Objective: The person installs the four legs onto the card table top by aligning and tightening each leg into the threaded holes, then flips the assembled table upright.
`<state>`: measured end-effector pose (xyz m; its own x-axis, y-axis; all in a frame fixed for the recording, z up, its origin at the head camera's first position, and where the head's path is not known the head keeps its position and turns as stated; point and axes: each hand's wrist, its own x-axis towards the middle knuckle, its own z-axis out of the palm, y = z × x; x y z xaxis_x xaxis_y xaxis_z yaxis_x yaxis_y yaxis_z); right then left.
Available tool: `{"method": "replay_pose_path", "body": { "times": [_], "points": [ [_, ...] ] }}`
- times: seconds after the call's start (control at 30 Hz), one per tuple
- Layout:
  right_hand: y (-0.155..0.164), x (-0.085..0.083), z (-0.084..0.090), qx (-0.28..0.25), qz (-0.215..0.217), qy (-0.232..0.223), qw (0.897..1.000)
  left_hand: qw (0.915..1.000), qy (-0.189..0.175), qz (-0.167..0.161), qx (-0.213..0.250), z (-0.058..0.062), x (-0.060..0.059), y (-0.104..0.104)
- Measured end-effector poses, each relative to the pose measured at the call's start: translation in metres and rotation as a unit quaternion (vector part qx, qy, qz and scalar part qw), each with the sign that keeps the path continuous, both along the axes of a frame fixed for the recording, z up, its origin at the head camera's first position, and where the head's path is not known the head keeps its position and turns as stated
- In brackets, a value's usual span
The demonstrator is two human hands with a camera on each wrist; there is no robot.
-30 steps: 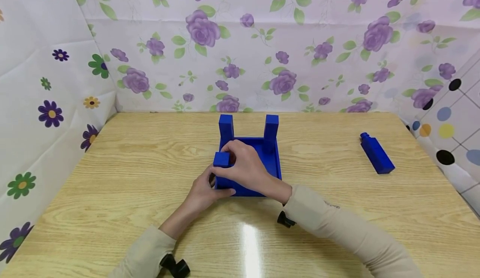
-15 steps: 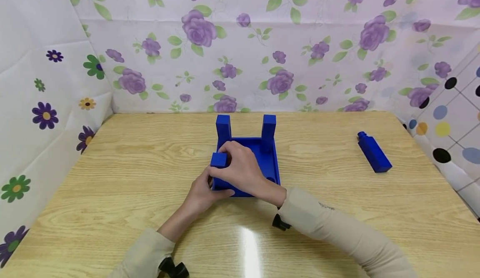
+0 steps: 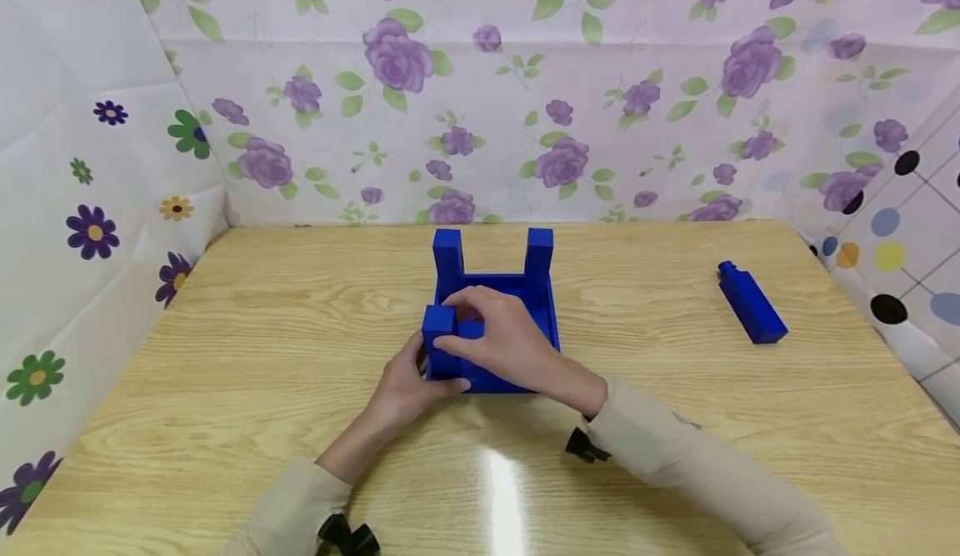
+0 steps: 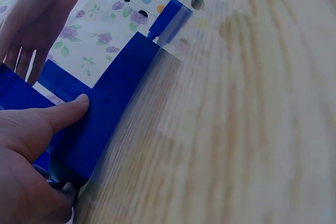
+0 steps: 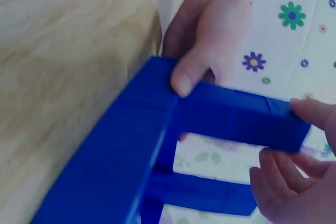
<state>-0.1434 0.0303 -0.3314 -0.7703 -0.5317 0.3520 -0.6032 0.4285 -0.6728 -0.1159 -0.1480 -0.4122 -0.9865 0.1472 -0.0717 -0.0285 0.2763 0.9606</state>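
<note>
A small blue upside-down table (image 3: 495, 383) lies on its top at the middle of the wooden table, in the head view. Its front-left leg (image 3: 439, 320) stands upright at the corner, and two further legs, back-left (image 3: 450, 257) and back-right (image 3: 538, 257), rise behind. My left hand (image 3: 405, 385) grips the front-left corner, thumb along the front rim (image 4: 113, 103) in the left wrist view. Near its upper end the front-left leg (image 5: 236, 119) sits between the thumb and fingers of my right hand (image 3: 502, 335), a light pinch in the right wrist view.
A loose blue leg (image 3: 752, 304) with a threaded end lies on the wooden table (image 3: 300, 331) at the right. Flowered cloth (image 3: 322, 81) hangs behind and at the left; dotted cloth (image 3: 911, 264) borders the right side.
My right hand has shifted slightly to the right and its grasp on the leg has loosened, baring more of the leg. The left hand keeps its place at the corner.
</note>
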Motion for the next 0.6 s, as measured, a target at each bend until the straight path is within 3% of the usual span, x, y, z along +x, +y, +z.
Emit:
{"method": "replay_pose_path", "body": {
  "times": [0.13,0.23,0.4,0.6],
  "points": [
    [0.020,-0.004,0.006,-0.015,0.012,0.021,1.000,1.0000,0.001,0.009,0.004,0.001,-0.001,0.001],
    [0.040,-0.010,0.011,-0.017,-0.005,0.033,0.999,0.9999,0.003,0.013,0.005,0.000,-0.001,0.002],
    [0.085,-0.022,0.018,-0.022,-0.073,-0.013,0.997,0.9999,0.001,0.009,0.009,-0.001,-0.001,0.002],
    [0.144,-0.035,0.022,-0.006,-0.160,-0.040,0.986,0.9999,0.003,0.006,0.014,-0.001,0.000,0.001]
  ]
}}
